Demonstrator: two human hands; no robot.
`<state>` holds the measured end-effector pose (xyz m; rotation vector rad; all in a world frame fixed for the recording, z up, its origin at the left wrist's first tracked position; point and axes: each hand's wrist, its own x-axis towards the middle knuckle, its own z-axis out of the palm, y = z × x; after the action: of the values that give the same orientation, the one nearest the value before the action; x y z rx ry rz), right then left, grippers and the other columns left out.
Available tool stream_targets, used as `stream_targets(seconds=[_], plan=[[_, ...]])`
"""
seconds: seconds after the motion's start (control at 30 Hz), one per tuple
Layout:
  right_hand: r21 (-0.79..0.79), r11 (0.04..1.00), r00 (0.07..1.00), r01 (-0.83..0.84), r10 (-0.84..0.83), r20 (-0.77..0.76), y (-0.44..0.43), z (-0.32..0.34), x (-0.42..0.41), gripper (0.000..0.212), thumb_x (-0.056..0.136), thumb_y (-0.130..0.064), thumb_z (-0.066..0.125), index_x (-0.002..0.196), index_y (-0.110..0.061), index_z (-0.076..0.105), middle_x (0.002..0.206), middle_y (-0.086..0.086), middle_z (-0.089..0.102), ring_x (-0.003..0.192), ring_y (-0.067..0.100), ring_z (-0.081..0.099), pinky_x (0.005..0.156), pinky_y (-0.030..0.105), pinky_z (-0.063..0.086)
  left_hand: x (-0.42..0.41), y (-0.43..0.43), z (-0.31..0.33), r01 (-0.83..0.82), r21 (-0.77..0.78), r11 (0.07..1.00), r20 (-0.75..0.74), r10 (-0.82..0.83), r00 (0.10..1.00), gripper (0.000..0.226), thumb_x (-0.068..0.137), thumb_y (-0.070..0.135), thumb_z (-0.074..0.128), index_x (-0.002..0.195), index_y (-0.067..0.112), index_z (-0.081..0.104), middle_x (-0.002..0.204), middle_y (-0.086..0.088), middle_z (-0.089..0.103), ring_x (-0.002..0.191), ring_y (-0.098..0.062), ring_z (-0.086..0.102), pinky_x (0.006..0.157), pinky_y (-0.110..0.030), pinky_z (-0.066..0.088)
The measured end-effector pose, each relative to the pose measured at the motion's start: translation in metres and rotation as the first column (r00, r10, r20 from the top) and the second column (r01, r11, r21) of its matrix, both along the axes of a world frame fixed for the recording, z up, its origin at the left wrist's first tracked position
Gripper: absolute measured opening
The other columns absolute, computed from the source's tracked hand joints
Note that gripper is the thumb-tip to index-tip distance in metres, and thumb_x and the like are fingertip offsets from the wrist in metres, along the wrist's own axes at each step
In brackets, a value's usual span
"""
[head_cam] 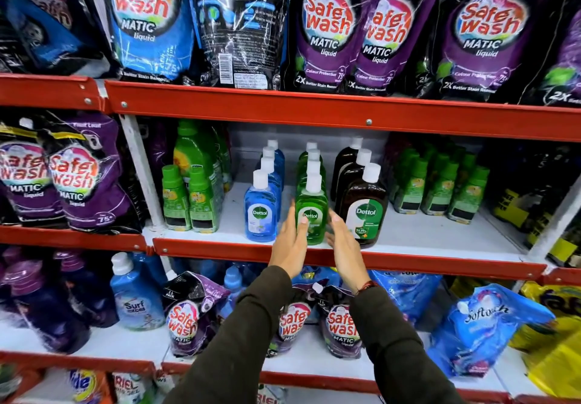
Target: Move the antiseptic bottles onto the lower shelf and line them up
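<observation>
Both forearms reach up from the bottom of the view in dark sleeves. Left hand (290,243) and right hand (342,244) are flat and unclenched, palms facing each other, grasping nothing. They flank the front green bottle (311,211). Left fingertips (303,219) overlap its label edge; whether they touch is not clear. The right hand is just beside the bottle's other side, apart from it.

The hands are level with the red shelf lip (220,248). Below it, pouches (185,315) crowd the next shelf down.

On the white shelf (440,233) behind the lip stand three files of antiseptic bottles, each running front to back: blue row (261,211) on the left, green row in the middle, brown row (364,208) on the right. All upright, white caps up, labels forward. The files look straight already, with gaps between them.

Handling judgement: rigid plastic, full of liquid, so moderately heavy for its size and top-stable only on a flat base. Walls are smooth and glossy, likely slippery. Best hold is around the flat-sided body at label height, thumb on one side and fingers on the other; the narrow neck under the cap is a poorer grip. Two-palm squeezing can nudge a whole file straight.

Further back, the rear bottles are partly hidden. Above, more pouches (327,32) fill the top shelf.
</observation>
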<state>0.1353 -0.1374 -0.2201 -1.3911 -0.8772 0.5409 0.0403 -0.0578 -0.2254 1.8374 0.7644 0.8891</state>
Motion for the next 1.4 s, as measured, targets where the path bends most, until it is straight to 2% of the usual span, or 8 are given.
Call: stream_targets(seconds=[0.2,0.33,0.43,0.53,0.67,0.77,1.27,1.4], plan=[[0.002,0.995,0.993,0.096,-0.096,0.071,0.003,-0.011,-0.007,0.063,0.089,-0.076,0.034,0.141,-0.043,0.046,0.15,-0.009,0.049,0.141,0.009,0.042,0.121,0.046,0.032,-0.006,-0.005,0.002,0.064,-0.041,0.997,0.014,-0.064,0.998,0.062,0.108,0.042,0.03,0.162,0.026,0.003,0.171,0.002,0.011,0.157,-0.015,0.009,0.117,-0.022,0.006],[0.119,0.965,0.967,0.233,-0.242,0.073,0.004,-0.016,-0.02,0.053,0.093,-0.064,0.036,0.128,-0.03,0.057,0.132,-0.005,0.055,0.127,0.016,0.054,0.111,0.052,0.043,-0.021,-0.013,-0.007,-0.051,0.056,0.997,0.133,0.043,0.99,0.06,0.105,0.05,0.032,0.159,0.025,0.021,0.168,0.002,0.023,0.154,-0.011,0.018,0.126,-0.031,0.013],[0.144,0.976,0.982,0.16,-0.172,0.076,0.01,-0.013,-0.039,0.05,0.094,-0.063,0.036,0.121,-0.029,0.062,0.124,-0.003,0.064,0.118,0.019,0.061,0.106,0.052,0.047,-0.039,-0.004,-0.012,-0.273,0.145,0.951,0.297,0.221,0.929,0.053,0.103,0.045,0.031,0.149,0.02,0.043,0.152,-0.001,0.044,0.143,-0.012,0.039,0.12,-0.027,0.028],[0.07,0.997,0.995,0.017,-0.024,0.092,0.022,-0.007,-0.06,0.054,0.095,-0.059,0.036,0.133,-0.028,0.058,0.139,-0.004,0.06,0.13,0.013,0.055,0.116,0.044,0.04,-0.052,0.022,-0.008,-0.365,0.079,0.928,0.361,0.315,0.878,0.052,0.104,0.041,0.031,0.151,0.02,0.038,0.154,0.0,0.037,0.143,-0.009,0.034,0.116,-0.013,0.022],[-0.089,0.992,0.991,-0.093,0.101,0.09,0.037,0.007,-0.075,0.053,0.105,-0.044,0.034,0.153,-0.022,0.035,0.16,-0.006,0.035,0.142,0.0,0.03,0.118,0.02,0.018,-0.062,0.054,0.003,-0.191,-0.14,0.971,0.218,0.219,0.951,0.061,0.107,0.05,0.025,0.16,0.02,0.02,0.169,-0.004,0.019,0.155,-0.016,0.017,0.126,-0.03,0.011],[-0.159,0.98,0.99,-0.12,0.129,0.047,0.047,0.009,-0.076,0.06,0.104,-0.048,0.034,0.156,-0.019,0.027,0.164,-0.005,0.027,0.148,0.004,0.024,0.12,0.021,0.014,-0.065,0.071,0.001,-0.119,-0.155,0.981,0.138,0.141,0.98,0.094,0.089,0.076,0.023,0.158,0.013,0.026,0.166,-0.008,0.029,0.154,-0.019,0.025,0.129,-0.043,0.015],[-0.185,0.976,0.984,-0.113,0.135,0.112,0.042,0.008,-0.075,0.059,0.104,-0.046,0.038,0.155,-0.016,0.031,0.161,-0.002,0.034,0.142,0.003,0.03,0.113,0.019,0.018,-0.07,0.061,0.006,-0.063,-0.126,0.99,0.124,0.079,0.989,0.053,0.11,0.039,0.027,0.159,0.02,0.024,0.159,-0.008,0.041,0.144,-0.021,0.042,0.123,-0.041,0.03],[-0.139,0.984,0.988,-0.11,0.124,0.097,0.035,0.004,-0.074,0.052,0.104,-0.042,0.039,0.151,-0.019,0.038,0.157,-0.002,0.039,0.144,0.006,0.032,0.12,0.025,0.021,-0.069,0.058,0.006,-0.135,-0.111,0.985,0.094,0.145,0.985,0.06,0.109,0.041,0.029,0.162,0.017,0.013,0.17,-0.007,0.018,0.156,-0.022,0.018,0.128,-0.039,0.013]])
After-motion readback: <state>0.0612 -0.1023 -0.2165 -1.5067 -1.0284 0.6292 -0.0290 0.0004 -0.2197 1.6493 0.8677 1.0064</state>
